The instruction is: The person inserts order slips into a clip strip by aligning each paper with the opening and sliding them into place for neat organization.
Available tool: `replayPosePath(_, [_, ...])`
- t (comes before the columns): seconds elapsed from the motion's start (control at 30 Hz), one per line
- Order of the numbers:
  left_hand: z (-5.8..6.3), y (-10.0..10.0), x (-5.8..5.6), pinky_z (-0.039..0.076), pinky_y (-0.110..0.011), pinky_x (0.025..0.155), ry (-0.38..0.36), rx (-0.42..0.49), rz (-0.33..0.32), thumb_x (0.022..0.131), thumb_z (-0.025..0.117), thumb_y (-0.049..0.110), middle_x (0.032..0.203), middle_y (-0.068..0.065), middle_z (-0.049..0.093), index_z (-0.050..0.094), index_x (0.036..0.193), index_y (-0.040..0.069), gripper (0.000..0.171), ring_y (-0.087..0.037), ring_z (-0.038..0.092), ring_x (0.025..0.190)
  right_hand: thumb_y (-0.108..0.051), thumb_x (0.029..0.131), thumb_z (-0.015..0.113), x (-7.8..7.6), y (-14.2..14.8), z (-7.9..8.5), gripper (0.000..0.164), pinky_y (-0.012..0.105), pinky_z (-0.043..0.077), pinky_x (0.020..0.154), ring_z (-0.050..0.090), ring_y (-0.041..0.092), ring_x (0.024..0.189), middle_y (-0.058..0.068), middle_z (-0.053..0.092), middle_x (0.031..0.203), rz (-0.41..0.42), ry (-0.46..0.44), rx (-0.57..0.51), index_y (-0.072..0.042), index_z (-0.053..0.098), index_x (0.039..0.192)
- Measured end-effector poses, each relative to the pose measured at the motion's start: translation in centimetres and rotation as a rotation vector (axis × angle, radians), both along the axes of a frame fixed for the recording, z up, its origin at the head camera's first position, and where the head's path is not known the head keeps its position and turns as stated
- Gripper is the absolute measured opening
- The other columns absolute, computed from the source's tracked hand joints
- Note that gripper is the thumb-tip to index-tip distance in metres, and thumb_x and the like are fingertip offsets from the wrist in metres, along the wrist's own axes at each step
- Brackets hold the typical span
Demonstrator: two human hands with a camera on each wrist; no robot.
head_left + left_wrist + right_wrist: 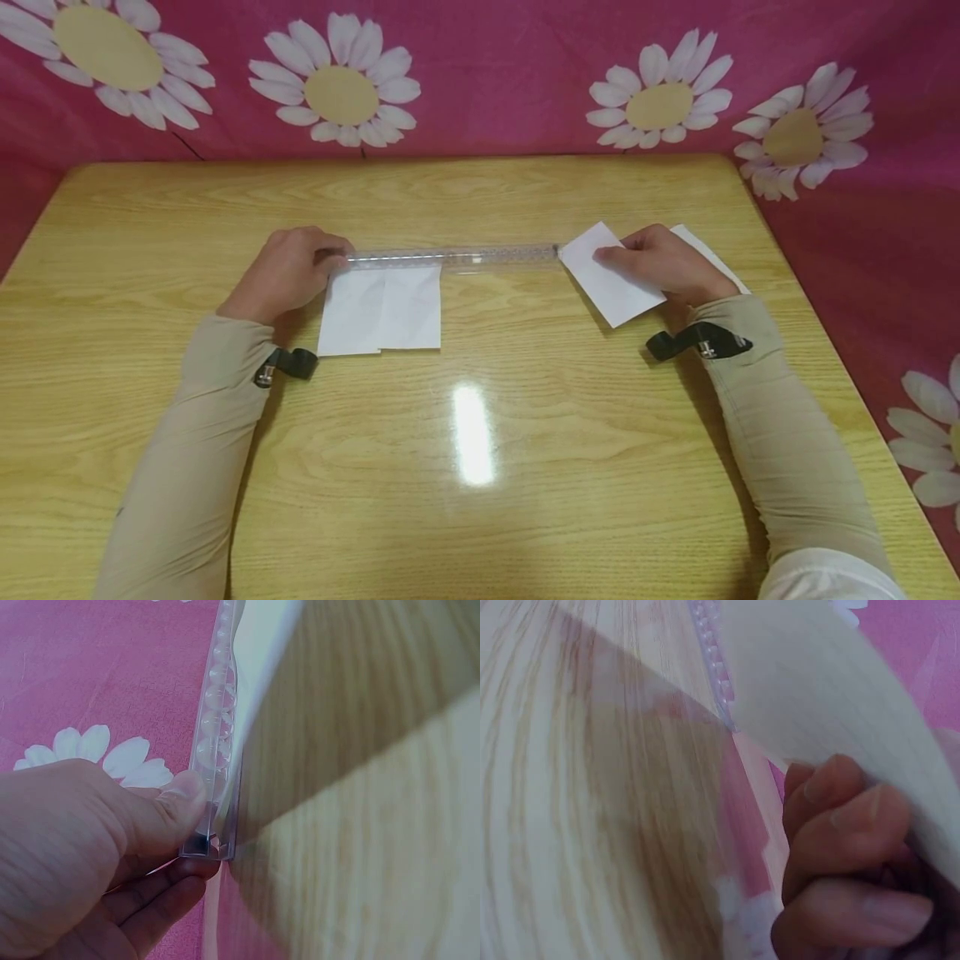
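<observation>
A long clear plastic strip [457,257] with a row of round bumps along it runs across the table. My left hand [291,271] pinches its left end between thumb and fingers, as the left wrist view shows close up. Two white paper pieces [411,308] lie side by side at the strip's left half, their top edges along it. My right hand [663,265] pinches a white paper card [611,279], thumb on top and fingers curled underneath in the right wrist view. One corner of the card overlaps the strip's right end in the head view.
Another white paper [708,254] shows behind my right hand, partly hidden by it. The wood-grain table [480,533] ends at a pink cloth [495,75] with white flowers behind and to the right. A bright light reflection [474,433] falls on the tabletop.
</observation>
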State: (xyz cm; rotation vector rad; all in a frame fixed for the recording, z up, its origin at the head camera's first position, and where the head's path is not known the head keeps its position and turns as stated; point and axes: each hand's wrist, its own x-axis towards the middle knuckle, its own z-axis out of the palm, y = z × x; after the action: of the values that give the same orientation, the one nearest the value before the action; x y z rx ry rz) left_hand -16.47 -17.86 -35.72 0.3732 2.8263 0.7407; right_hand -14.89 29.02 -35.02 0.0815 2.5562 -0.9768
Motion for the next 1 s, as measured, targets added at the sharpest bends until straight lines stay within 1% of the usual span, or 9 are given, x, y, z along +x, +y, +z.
replayPosePath(0.17, [0.0, -0.2, 0.2, 0.051, -0.053, 0.103, 0.001, 0.001, -0.001, 0.104, 0.06, 0.011, 0.126, -0.02, 0.07, 0.071, 0.13, 0.006, 0.029, -0.033, 0.059, 0.109, -0.045, 0.101, 0.061, 0.2, -0.4, -0.2, 0.043, 0.03, 0.053, 0.058, 0.063, 0.013, 0.059, -0.004, 0.066, 0.065, -0.022, -0.012, -0.083, -0.005, 0.074, 0.092])
replayPosePath(0.23, [0.0, -0.2, 0.2, 0.051, -0.054, 0.104, 0.002, 0.002, -0.002, 0.104, 0.06, 0.011, 0.127, -0.02, 0.07, 0.071, 0.131, 0.006, 0.029, -0.033, 0.059, 0.11, -0.038, 0.102, 0.06, 0.2, -0.6, -0.4, 0.039, 0.03, 0.054, 0.057, 0.064, 0.013, 0.059, -0.003, 0.066, 0.065, -0.032, -0.022, -0.127, -0.002, 0.073, 0.094])
replayPosePath(0.3, [0.0, -0.3, 0.3, 0.051, -0.054, 0.105, 0.001, 0.004, -0.001, 0.104, 0.059, 0.01, 0.128, -0.021, 0.069, 0.07, 0.131, 0.006, 0.029, -0.034, 0.059, 0.112, -0.035, 0.102, 0.059, 0.2, -0.8, -0.5, 0.036, 0.03, 0.055, 0.056, 0.065, 0.012, 0.059, -0.003, 0.068, 0.066, -0.033, -0.027, -0.142, -0.002, 0.073, 0.097])
replayPosePath(0.43, [0.0, -0.3, 0.4, 0.05, -0.055, 0.106, 0.002, 0.007, 0.0, 0.104, 0.059, 0.009, 0.129, -0.021, 0.069, 0.069, 0.133, 0.006, 0.031, -0.034, 0.059, 0.113, -0.033, 0.103, 0.059, 0.1, -1.0, -0.7, 0.036, 0.029, 0.054, 0.056, 0.065, 0.012, 0.06, -0.003, 0.068, 0.067, -0.016, -0.024, -0.128, 0.0, 0.073, 0.1])
replayPosePath(0.53, [0.0, -0.4, 0.4, 0.051, -0.054, 0.105, 0.005, 0.011, -0.002, 0.104, 0.059, 0.009, 0.128, -0.021, 0.069, 0.069, 0.133, 0.005, 0.031, -0.034, 0.059, 0.111, -0.035, 0.103, 0.059, 0.2, -1.1, -0.6, 0.036, 0.028, 0.052, 0.056, 0.063, 0.011, 0.059, -0.004, 0.067, 0.066, 0.004, -0.011, -0.102, -0.002, 0.074, 0.098])
replayPosePath(0.63, [-0.1, -0.4, 0.4, 0.05, -0.055, 0.106, 0.01, 0.016, -0.013, 0.104, 0.059, 0.009, 0.128, -0.021, 0.07, 0.07, 0.132, 0.005, 0.03, -0.034, 0.06, 0.112, -0.036, 0.102, 0.061, 0.2, -1.2, -0.7, 0.036, 0.028, 0.051, 0.057, 0.062, 0.011, 0.061, -0.005, 0.065, 0.066, 0.005, -0.033, -0.125, -0.003, 0.074, 0.096])
replayPosePath(0.77, [-0.1, -0.4, 0.1, 0.05, -0.054, 0.107, 0.017, 0.021, -0.034, 0.104, 0.059, 0.01, 0.127, -0.021, 0.07, 0.07, 0.131, 0.005, 0.03, -0.034, 0.06, 0.112, -0.038, 0.101, 0.062, 0.6, -1.4, -0.7, 0.037, 0.028, 0.047, 0.059, 0.055, 0.012, 0.062, -0.006, 0.059, 0.063, -0.001, -0.051, -0.116, -0.005, 0.073, 0.09])
replayPosePath(0.83, [-0.1, -0.4, 0.0, 0.05, -0.054, 0.106, 0.022, 0.019, -0.042, 0.103, 0.059, 0.01, 0.127, -0.021, 0.07, 0.07, 0.131, 0.005, 0.031, -0.034, 0.06, 0.111, -0.037, 0.101, 0.063, 0.8, -1.5, -0.8, 0.037, 0.028, 0.046, 0.06, 0.054, 0.013, 0.063, -0.006, 0.058, 0.064, -0.024, -0.067, -0.146, -0.004, 0.073, 0.091])
replayPosePath(1.0, [-0.1, -0.4, -0.2, 0.051, -0.054, 0.106, 0.021, 0.014, -0.047, 0.104, 0.058, 0.01, 0.127, -0.021, 0.069, 0.069, 0.132, 0.003, 0.031, -0.033, 0.058, 0.11, -0.033, 0.101, 0.065, 1.1, -2.0, -1.4, 0.034, 0.027, 0.051, 0.062, 0.059, 0.012, 0.065, -0.004, 0.065, 0.068, -0.075, -0.112, -0.274, 0.0, 0.073, 0.1])
